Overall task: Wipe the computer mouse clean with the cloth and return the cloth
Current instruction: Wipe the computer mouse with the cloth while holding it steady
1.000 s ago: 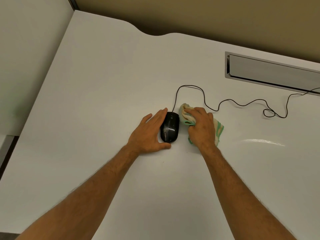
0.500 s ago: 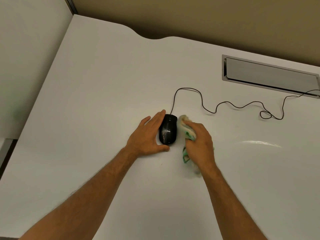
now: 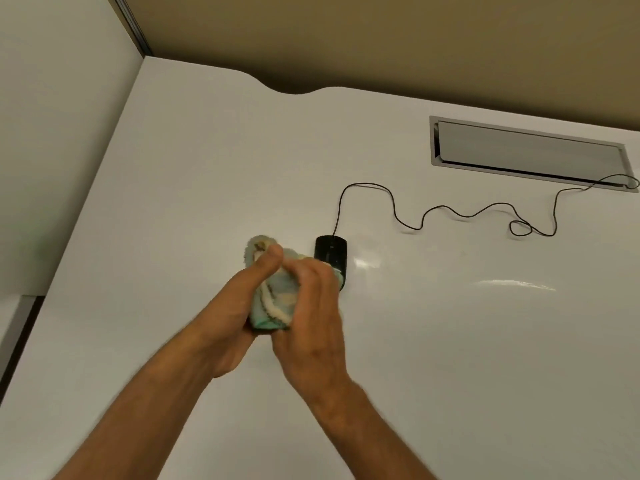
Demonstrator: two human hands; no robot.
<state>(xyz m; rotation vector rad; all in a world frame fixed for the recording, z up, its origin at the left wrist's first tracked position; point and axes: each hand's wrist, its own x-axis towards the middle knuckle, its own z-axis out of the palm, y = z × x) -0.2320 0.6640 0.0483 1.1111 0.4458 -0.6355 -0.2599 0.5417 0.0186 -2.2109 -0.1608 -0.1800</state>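
A black wired computer mouse [image 3: 330, 254] rests on the white desk [image 3: 450, 341]; its near end is hidden behind my right hand. A cream and green cloth [image 3: 275, 303] is bunched up between both hands, raised above the desk just left of the mouse. My left hand [image 3: 235, 306] cups the cloth from the left with the thumb on top. My right hand [image 3: 311, 317] presses on it from the right. Neither hand touches the mouse. Both hands are blurred.
The mouse cable [image 3: 450, 209] loops right across the desk into a grey cable slot [image 3: 526, 150] at the back right. A white partition [image 3: 52, 133] rises along the desk's left edge, and a tan wall [image 3: 381, 39] stands behind.
My left hand has let go of the mouse. Both hands have come together on the cloth, lifted left of the mouse. The mouse lies uncovered.
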